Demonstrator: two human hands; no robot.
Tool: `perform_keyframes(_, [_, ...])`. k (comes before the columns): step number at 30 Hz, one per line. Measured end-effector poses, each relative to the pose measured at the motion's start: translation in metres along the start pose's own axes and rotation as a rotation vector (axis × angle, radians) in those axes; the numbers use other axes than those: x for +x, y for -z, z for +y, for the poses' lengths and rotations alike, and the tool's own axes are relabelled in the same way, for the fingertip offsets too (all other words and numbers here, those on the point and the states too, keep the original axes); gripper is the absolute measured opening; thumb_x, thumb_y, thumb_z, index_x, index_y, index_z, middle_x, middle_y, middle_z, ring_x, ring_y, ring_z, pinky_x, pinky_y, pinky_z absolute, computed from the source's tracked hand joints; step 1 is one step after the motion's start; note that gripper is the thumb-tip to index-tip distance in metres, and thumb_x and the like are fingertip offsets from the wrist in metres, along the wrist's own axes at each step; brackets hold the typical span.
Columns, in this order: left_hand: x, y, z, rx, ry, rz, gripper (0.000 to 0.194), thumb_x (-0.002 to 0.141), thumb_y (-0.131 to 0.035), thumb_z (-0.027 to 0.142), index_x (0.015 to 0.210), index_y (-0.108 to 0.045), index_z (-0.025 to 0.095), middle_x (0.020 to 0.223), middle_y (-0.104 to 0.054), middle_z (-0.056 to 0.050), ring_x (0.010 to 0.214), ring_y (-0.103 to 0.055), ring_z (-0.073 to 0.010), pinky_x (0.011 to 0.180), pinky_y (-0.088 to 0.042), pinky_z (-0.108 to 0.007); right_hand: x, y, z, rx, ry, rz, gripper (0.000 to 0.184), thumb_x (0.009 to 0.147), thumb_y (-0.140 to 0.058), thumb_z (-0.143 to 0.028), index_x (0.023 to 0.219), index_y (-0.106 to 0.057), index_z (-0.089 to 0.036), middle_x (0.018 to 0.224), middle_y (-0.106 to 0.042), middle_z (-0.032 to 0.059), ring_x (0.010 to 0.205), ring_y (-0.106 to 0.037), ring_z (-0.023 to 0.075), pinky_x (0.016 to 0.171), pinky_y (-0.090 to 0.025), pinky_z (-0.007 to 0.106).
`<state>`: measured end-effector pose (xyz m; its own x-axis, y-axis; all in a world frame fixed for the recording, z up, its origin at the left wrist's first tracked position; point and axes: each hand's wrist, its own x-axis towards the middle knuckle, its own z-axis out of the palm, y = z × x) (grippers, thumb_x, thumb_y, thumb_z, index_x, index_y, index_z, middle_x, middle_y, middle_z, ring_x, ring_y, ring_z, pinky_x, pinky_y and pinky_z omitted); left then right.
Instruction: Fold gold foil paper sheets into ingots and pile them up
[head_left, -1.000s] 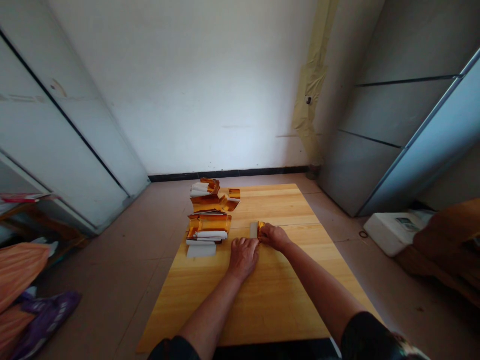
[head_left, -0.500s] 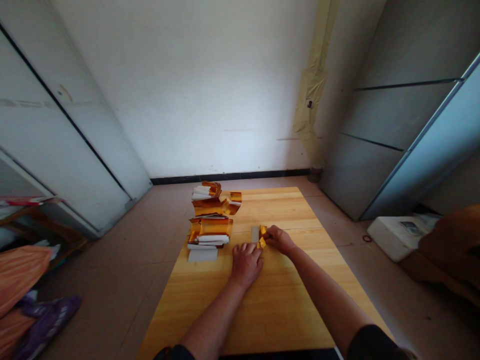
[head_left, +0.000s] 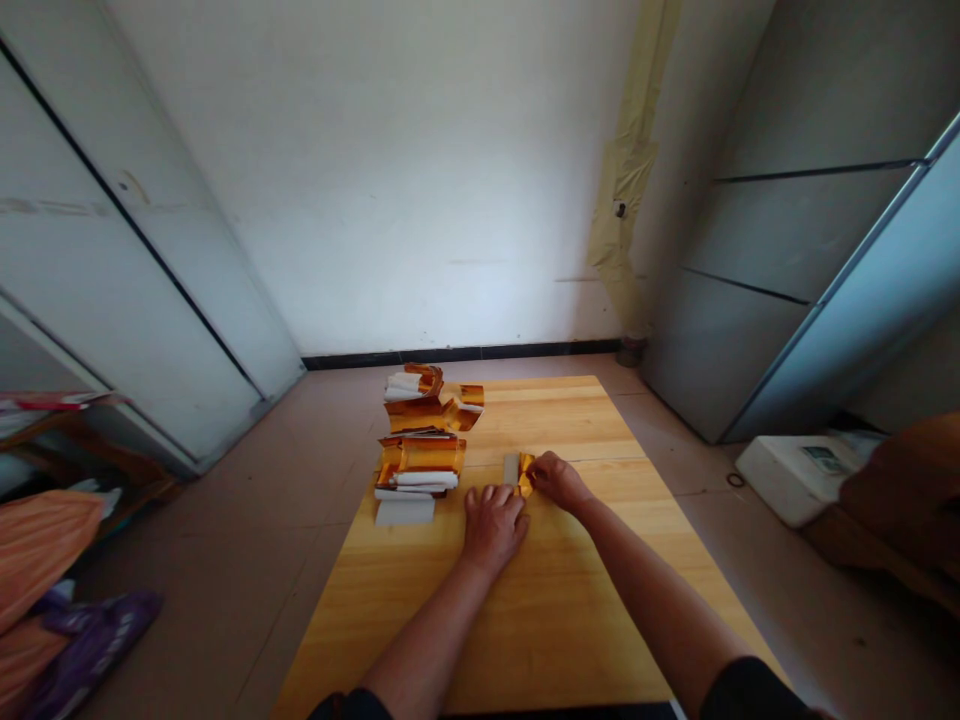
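On the wooden tabletop (head_left: 555, 415), stacks of gold-foil paper (head_left: 420, 460) sit well left of the hands. The left hand (head_left: 493, 530) lies palm down, fingers together, just beside a small folded gold-foil piece (head_left: 524, 475), which the right hand (head_left: 559, 480) pinches at its fingertips, next to a pale paper strip (head_left: 511, 467).

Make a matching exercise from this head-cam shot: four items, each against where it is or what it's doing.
Items:
1. Right hand
2. Left hand
3. Stacks of gold foil and white paper
4. White box

Places:
A. On the floor, right of the wooden board
B. Touching a folded gold foil piece
C. On the board, left of both hands
D. Palm down on the board, nearer the viewer than the other hand

Pairs: 1-B, 2-D, 3-C, 4-A
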<state>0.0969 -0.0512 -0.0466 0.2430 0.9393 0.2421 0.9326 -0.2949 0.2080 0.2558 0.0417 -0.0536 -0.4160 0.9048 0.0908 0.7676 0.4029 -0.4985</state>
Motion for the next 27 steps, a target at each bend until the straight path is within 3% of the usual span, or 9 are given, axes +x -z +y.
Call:
perform_keyframes(4, [0.008,0.001,0.001,0.019,0.032,0.022,0.013,0.083,-0.055,0.034,0.089,-0.062,0.025,0.101,-0.063,-0.003,0.1,-0.048,-0.0221,0.096,-0.024,-0.048,-0.005,0.005,-0.013,-0.2,0.065,-0.024,0.023,0.087,-0.047,-0.021,0.099,-0.068,-0.023,0.106,-0.06,0.0059,0.095,-0.055,0.0152,0.079,-0.041,0.023])
perform_keyframes(10, [0.023,-0.001,-0.005,0.072,0.105,0.084,0.011,0.083,-0.053,0.025,0.084,-0.063,0.022,0.088,-0.066,-0.004,0.095,-0.05,-0.0227,0.096,-0.024,-0.048,-0.018,0.006,-0.034,-0.453,0.01,-0.067,0.022,0.088,-0.046,-0.026,0.093,-0.067,-0.021,0.099,-0.061,0.0097,0.093,-0.054,0.0213,0.072,-0.041,0.029])
perform_keyframes(20, [0.032,-0.008,-0.015,0.069,0.125,0.081,0.017,0.086,-0.05,0.022,0.077,-0.064,0.021,0.086,-0.066,-0.004,0.091,-0.051,-0.0218,0.083,-0.032,-0.04,-0.025,0.001,-0.033,-0.425,0.043,0.025,0.018,0.085,-0.053,-0.034,0.086,-0.065,-0.021,0.098,-0.061,0.007,0.097,-0.05,0.0213,0.074,-0.034,0.03])
perform_keyframes(27, [0.036,-0.006,-0.022,0.06,0.043,0.004,0.021,0.088,-0.046,0.019,0.078,-0.064,0.022,0.088,-0.065,-0.004,0.091,-0.051,-0.0206,0.076,-0.033,-0.036,-0.037,-0.007,-0.028,-0.358,0.098,0.049,0.015,0.088,-0.052,-0.03,0.086,-0.065,-0.024,0.094,-0.062,0.0032,0.092,-0.049,0.0181,0.074,-0.03,0.029])
